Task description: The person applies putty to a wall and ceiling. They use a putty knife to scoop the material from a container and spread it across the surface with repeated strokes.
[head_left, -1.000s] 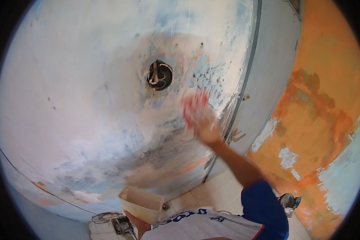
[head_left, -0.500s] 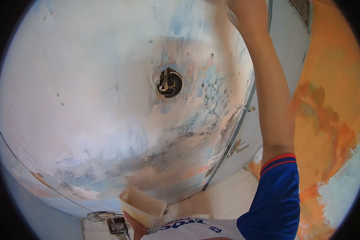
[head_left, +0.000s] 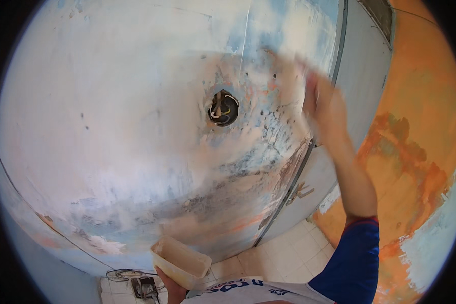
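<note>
Low in front of me, my left hand (head_left: 172, 285) grips a pale rectangular plastic tub (head_left: 187, 261) by its side. The tub is tilted, and its inner walls are coated with whitish residue. At the right edge of the patchy wall (head_left: 137, 126), my right hand (head_left: 321, 104) is smeared by motion. Its fingers look curled around something with a pale flat edge that I cannot make out. The wall there shows white smears over blue and pinkish patches. Left of that hand, a round hole (head_left: 223, 108) holds loose wires.
A grey door (head_left: 362, 66) with a handle (head_left: 300, 193) adjoins the wall on the right. Beyond it stands an orange wall (head_left: 415, 76) with peeling patches. Below, coiled cable (head_left: 119, 275) and a dark box (head_left: 144, 288) lie on the tiled floor (head_left: 289, 251).
My right hand has come down from the top of the view to beside the door frame. The view has shifted slightly. My left hand still holds the tub in nearly the same place.
</note>
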Motion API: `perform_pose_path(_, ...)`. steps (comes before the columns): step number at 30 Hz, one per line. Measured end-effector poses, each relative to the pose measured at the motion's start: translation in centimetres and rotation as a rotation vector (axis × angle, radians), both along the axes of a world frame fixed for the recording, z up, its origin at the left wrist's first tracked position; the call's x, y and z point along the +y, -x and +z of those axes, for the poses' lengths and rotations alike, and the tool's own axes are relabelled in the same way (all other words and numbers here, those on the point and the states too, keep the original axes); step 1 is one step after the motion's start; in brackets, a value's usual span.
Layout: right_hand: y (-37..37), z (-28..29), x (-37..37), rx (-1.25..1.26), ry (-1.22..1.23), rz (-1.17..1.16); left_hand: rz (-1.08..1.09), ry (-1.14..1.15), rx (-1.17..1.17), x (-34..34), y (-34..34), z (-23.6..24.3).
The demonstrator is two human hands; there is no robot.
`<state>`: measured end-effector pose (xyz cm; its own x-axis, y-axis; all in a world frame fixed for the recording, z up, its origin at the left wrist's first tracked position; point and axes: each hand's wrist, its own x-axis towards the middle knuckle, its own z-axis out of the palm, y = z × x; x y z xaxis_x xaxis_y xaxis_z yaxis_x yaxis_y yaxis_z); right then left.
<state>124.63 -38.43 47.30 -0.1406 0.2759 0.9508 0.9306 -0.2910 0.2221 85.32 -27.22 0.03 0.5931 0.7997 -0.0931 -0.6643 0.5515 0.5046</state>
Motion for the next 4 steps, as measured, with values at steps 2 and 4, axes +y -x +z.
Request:
perform_pose_path(2, 0.1, 8.0, 1.9, -0.139, -0.197, 0.041, -0.018, 0.042, -0.022, 0.1, 0.0, -0.9)
perform_pose_path(4, -3.0, 14.6, 3.6, -0.088, -0.205, -0.167, 0.004, 0.076, -0.055, 0.0, -0.8, -1.2)
